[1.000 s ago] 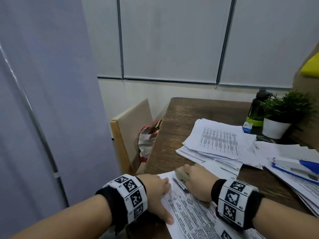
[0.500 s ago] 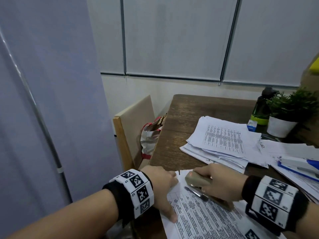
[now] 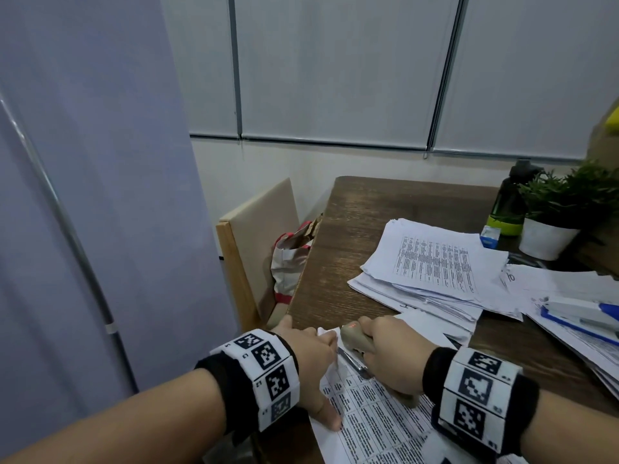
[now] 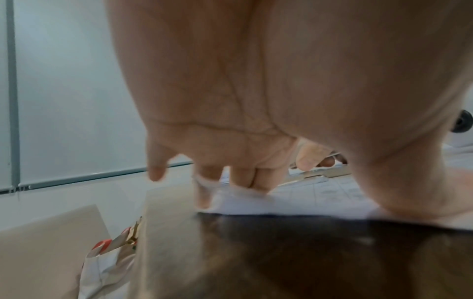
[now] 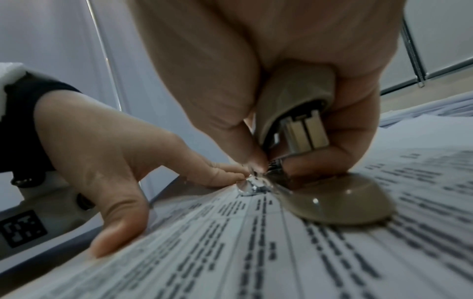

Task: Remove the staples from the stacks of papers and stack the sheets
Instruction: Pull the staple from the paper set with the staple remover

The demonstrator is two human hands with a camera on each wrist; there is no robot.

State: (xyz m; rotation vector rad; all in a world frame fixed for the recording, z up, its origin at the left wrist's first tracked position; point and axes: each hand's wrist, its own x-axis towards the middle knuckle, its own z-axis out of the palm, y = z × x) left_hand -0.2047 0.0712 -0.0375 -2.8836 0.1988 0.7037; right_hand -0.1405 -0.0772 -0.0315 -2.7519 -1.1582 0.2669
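Observation:
A stapled set of printed sheets lies at the table's near edge. My left hand presses it flat, straight fingers on the top-left corner and thumb on the left margin. My right hand grips a beige stapler, whose metal remover tip sits at that corner, right beside the left fingertips. The stapler's base rests on the sheets. The left wrist view shows my left hand on the paper corner. The staple itself is too small to make out.
A loose pile of sheets lies further back on the wooden table. Another pile with a blue pen is at the right. A potted plant and a green bottle stand at the back right. A chair holding a bag is left.
My right hand has brought the stapler left, closing the gap to the left fingertips at the corner. The left hand keeps pressing the sheets.

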